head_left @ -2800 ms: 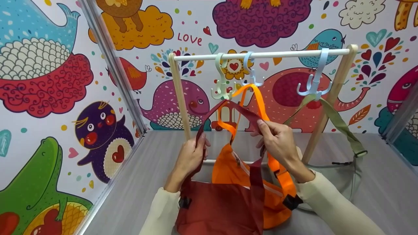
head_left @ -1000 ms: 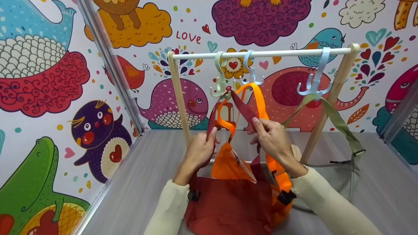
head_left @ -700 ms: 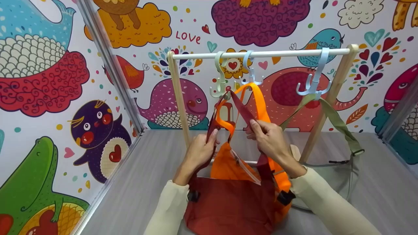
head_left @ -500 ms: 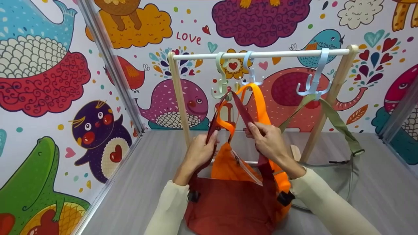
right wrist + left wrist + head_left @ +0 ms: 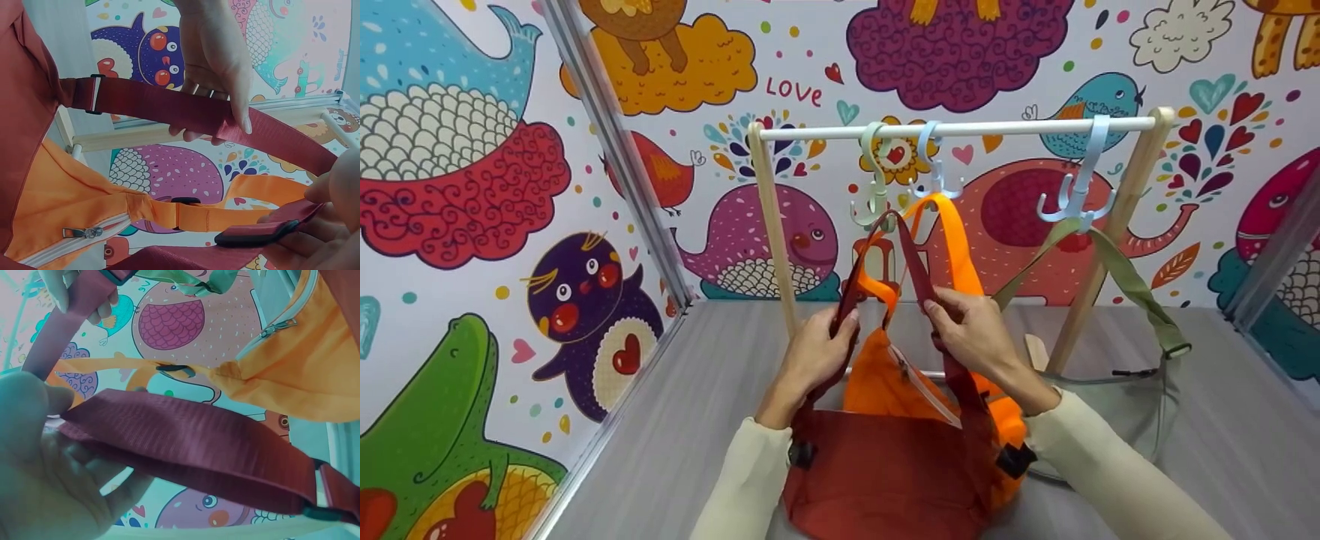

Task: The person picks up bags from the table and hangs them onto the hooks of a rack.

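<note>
A dark red bag (image 5: pixel 889 469) hangs low in front, its wide strap (image 5: pixel 916 262) rising to a peak at the lower prongs of the pale green hook (image 5: pixel 875 180). My left hand (image 5: pixel 815 351) grips the strap's left side, thumb along it. On the other side my right hand (image 5: pixel 976 330) pinches the strap between thumb and fingers, close to a dark buckle (image 5: pixel 256 233) seen in the right wrist view. Behind the red bag, an orange bag (image 5: pixel 877 379) hangs by its strap from the middle blue hook (image 5: pixel 937 169), partly hidden.
A small rack with a white bar (image 5: pixel 997 127) and wooden posts stands on the grey table (image 5: pixel 660 420). At its right, a grey-green bag (image 5: pixel 1125 409) hangs from another blue hook (image 5: pixel 1080 191). Cartoon-printed walls (image 5: pixel 802 60) enclose the back and left.
The strap's peak has risen slightly at the green hook. My hands have drawn closer together, the right one moving left and down, and the red bag's body has shifted a little right.
</note>
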Demonstrator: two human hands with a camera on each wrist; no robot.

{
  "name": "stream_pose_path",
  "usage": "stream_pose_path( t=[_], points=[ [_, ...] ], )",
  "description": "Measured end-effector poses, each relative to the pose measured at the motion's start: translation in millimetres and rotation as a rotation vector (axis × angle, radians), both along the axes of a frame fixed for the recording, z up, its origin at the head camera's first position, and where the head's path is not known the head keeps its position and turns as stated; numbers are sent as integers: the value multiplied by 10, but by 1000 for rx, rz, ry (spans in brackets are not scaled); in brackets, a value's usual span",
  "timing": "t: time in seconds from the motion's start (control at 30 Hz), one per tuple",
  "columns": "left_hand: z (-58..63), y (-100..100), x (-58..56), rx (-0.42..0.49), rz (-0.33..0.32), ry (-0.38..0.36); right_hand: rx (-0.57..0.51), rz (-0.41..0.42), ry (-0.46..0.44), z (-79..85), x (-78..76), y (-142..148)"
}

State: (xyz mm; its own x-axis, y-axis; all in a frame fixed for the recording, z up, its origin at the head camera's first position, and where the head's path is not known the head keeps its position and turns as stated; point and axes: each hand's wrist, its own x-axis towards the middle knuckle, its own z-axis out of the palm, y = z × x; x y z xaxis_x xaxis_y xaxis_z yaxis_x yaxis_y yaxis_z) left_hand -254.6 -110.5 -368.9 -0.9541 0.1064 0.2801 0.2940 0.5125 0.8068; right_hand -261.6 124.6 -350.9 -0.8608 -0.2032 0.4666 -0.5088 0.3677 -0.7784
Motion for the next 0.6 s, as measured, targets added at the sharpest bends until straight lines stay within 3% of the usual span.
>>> stream_pose_path(
  t=[0.17,0.33,0.6],
  points=[
    [-20,-6,-14,-56,27,32,-8,23,10,-18,25,28],
    [-56,-45,6,-103,49,44,66,19,46,-21,62,116],
    [-174,-188,60,-75,46,79,107,-5,102,-42,142,318]
  ],
)
